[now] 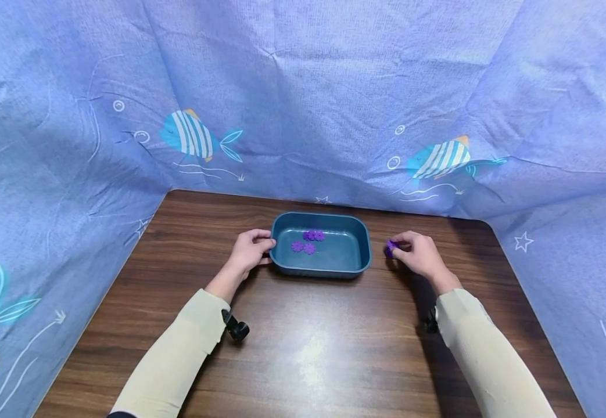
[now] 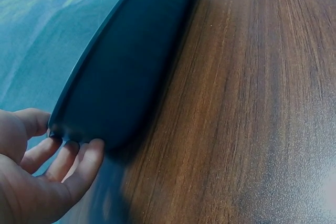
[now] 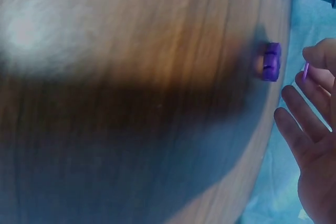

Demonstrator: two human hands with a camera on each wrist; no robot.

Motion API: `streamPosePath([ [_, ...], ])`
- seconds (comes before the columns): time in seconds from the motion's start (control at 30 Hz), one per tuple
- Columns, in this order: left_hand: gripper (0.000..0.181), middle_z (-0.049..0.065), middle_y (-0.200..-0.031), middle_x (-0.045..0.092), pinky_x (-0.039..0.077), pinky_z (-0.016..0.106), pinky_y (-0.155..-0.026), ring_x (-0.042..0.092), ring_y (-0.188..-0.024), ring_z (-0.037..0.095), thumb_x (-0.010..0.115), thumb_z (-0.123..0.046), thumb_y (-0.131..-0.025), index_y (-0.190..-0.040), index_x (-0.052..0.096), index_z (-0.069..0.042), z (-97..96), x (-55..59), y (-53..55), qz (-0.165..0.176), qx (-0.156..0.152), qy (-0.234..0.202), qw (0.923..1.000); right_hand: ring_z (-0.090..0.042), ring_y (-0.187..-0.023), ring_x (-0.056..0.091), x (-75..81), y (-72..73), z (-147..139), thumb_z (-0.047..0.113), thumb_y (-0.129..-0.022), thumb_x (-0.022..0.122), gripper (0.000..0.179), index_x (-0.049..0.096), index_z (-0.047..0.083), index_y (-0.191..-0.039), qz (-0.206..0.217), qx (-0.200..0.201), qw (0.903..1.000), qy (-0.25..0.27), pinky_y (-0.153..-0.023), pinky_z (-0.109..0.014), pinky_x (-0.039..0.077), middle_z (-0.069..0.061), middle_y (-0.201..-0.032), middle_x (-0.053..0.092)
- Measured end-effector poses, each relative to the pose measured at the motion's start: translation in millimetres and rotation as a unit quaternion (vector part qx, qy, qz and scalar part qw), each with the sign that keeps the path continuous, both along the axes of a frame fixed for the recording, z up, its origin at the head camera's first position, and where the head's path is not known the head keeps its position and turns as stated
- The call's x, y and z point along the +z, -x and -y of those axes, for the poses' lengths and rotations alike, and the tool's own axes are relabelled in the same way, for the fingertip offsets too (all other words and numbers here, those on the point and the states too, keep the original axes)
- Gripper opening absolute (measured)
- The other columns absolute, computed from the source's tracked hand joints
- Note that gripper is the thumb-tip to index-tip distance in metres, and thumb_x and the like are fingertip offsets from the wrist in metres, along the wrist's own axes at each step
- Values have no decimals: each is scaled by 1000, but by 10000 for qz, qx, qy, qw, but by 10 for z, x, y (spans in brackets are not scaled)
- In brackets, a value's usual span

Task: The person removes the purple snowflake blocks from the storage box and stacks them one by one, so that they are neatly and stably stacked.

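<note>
A dark blue rectangular tub [image 1: 317,273] stands on the table, with several purple flower-shaped plastic discs [image 1: 310,248] lying on its floor. At the tub's left end my left hand [image 1: 247,252] grips it, thumb at the rim and fingertips against the outer wall [image 2: 121,66]. To the right of the tub, my right hand [image 1: 419,253] pinches one thin purple disc [image 3: 305,72] between thumb and index finger, its other fingers spread. Just beside those fingers, a short stack of purple discs [image 3: 271,62] is on the tabletop; the fingers partly cover it in the head view.
The brown wood-grain table [image 1: 303,337] has its far edge close behind the tub. A blue cloth with fish prints [image 1: 334,104] hangs around the back and sides. Black wrist cameras [image 1: 237,328] sit at both cuffs.
</note>
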State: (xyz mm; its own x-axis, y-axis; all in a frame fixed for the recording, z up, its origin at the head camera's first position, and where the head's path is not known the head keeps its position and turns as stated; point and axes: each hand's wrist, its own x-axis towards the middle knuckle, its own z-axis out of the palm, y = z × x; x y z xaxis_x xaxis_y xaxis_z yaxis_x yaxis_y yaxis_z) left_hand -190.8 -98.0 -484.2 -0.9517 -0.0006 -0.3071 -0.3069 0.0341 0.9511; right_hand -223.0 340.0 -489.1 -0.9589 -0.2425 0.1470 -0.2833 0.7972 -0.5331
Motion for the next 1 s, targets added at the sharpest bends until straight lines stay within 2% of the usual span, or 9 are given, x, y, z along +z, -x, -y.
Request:
streamPosePath([
  [0.27,39,15,-113,64,66,31,-72,67,-103,30,66,-6,-99,-136,59,4,10,-3,4,-4,5,-13,10000,-36,-102,71,-69,-52,-67,15,-91,75,24,75,2,-111,113,-93,9996,-226,-91,-54,57,-18,-113,74],
  [0.53,38,16,-115,64,66,33,-74,68,-103,30,65,-7,-100,-136,59,4,9,5,6,-11,-12,-8,10000,-35,-100,71,-95,-93,-66,17,-89,77,22,77,6,-108,-104,-27,9991,-418,-89,-54,57,-15,-111,75],
  [0.77,39,16,-117,63,66,39,-81,68,-98,25,66,-8,-100,-136,60,3,10,3,1,11,-35,27,10000,-36,-107,70,-97,-105,-54,20,-90,77,23,77,9,-110,-132,-67,9980,-610,-92,-55,55,-13,-115,75],
  [1.0,40,16,-116,64,66,40,-81,68,-96,22,66,-7,-99,-136,59,5,20,-2,8,-11,-43,-16,10000,-38,-110,69,-101,-93,-39,21,-89,78,23,78,11,-110,-92,-34,9975,-695,-93,-56,54,-13,-116,75],
])
